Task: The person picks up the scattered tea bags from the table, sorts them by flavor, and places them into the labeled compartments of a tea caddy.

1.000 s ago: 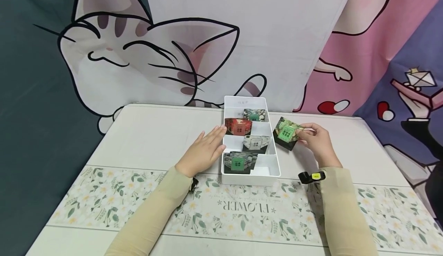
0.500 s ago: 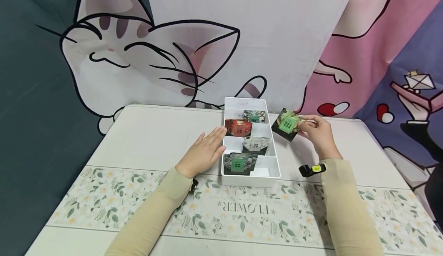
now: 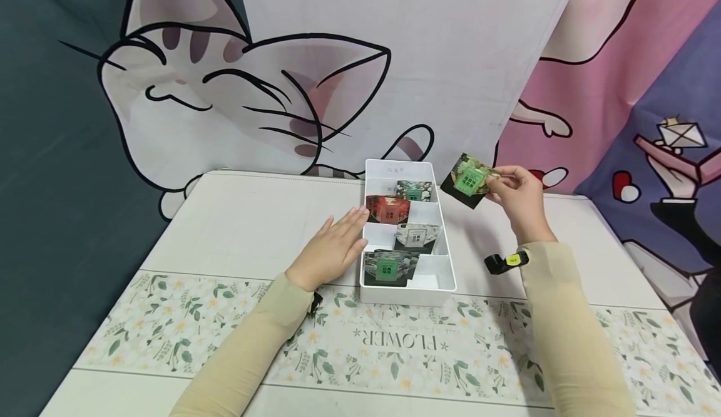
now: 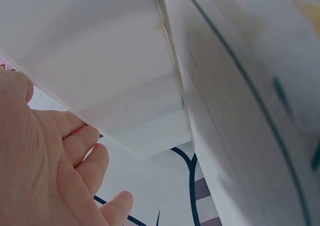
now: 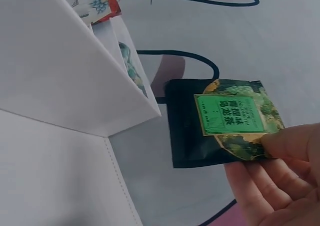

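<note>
My right hand pinches a green and black tea bag packet between thumb and fingers, raised just right of the far end of a white divided box. In the right wrist view, the flat packet shows a bright green label with printed characters. My left hand rests its fingertips along the box's left side, fingers straight in the head view. Inside the box stand a red packet, a grey-white packet, several green-labelled packets in front and a green floral packet at the back.
A white table bears the box; a floral strip crosses it in front. Behind it hangs a cartoon cat backdrop. A black device with a yellow label is worn at the right wrist.
My right hand has lifted the packet upward and away from the tabletop, toward the box's far end. The left hand and box hold their places.
</note>
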Tool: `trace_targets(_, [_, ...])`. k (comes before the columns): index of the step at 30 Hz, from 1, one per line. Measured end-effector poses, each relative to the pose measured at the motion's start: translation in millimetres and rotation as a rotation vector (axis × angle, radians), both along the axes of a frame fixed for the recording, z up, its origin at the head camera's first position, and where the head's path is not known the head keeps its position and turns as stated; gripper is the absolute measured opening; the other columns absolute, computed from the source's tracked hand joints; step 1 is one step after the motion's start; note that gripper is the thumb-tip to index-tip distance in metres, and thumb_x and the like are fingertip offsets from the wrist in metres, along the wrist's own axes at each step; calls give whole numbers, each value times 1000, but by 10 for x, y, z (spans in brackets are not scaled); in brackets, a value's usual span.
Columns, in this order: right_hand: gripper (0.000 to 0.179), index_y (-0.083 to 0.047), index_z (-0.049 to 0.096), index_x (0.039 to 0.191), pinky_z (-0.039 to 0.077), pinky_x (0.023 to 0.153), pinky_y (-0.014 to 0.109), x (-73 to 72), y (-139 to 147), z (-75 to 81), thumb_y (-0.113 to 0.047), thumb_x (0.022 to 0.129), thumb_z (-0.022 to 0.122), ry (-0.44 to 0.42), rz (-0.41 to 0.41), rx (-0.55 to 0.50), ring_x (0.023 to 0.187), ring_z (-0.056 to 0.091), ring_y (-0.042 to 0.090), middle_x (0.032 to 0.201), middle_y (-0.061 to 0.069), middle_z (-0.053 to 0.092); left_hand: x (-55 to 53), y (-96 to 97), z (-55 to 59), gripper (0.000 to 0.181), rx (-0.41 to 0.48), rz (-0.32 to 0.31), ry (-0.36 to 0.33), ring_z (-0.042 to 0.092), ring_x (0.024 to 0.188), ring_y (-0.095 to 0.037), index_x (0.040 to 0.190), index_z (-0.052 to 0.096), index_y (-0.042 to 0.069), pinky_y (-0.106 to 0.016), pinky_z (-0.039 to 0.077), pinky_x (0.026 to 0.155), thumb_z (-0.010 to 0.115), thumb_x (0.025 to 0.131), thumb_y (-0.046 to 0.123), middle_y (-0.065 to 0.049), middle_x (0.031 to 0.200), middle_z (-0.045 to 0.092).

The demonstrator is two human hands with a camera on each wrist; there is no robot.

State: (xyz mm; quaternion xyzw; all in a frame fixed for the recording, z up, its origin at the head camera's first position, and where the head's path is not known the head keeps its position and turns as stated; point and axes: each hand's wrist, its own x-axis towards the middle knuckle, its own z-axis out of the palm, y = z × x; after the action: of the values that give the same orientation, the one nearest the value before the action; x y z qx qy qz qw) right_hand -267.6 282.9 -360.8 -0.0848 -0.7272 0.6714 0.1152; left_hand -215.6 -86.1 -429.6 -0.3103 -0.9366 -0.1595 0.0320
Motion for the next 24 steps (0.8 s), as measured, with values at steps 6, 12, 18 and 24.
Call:
trace_targets(6, [16, -6, 61, 110, 60, 76, 20, -127, -82, 43, -4, 96, 67, 12, 9, 50, 81, 65, 6, 84, -6, 66, -5, -5, -8, 62, 2, -4, 10, 16, 155, -24, 163, 15, 11, -53, 13, 125, 28, 111, 43, -4, 169, 16])
trace_targets(12, [18, -4, 62, 113, 59, 77, 19, -237, -225, 115, -9, 96, 69, 62, 29, 217, 78, 63, 5, 80, -8, 63, -3, -5, -14, 62, 3, -3, 1, 14, 155, -22, 163, 15, 12, -50, 9, 125, 28, 111, 43, -2, 169, 14])
trace_targets(18, [19, -3, 63, 114, 60, 84, 24, -372, -335, 163, -11, 97, 68, 92, 89, 263, 85, 64, 6, 83, -6, 64, -10, -1, -8, 62, 1, -6, 11, 16, 155, -25, 163, 14, 12, -54, 14, 125, 28, 111, 43, -3, 169, 14])
trace_targets(24, [17, 0, 62, 113, 59, 86, 26, -521, -424, 184, -8, 98, 65, 102, 133, 260, 89, 66, 9, 89, -1, 68, -13, -3, -33, 61, -4, -8, 36, 17, 155, -24, 163, 16, 11, -54, 16, 124, 27, 111, 43, -3, 169, 16])
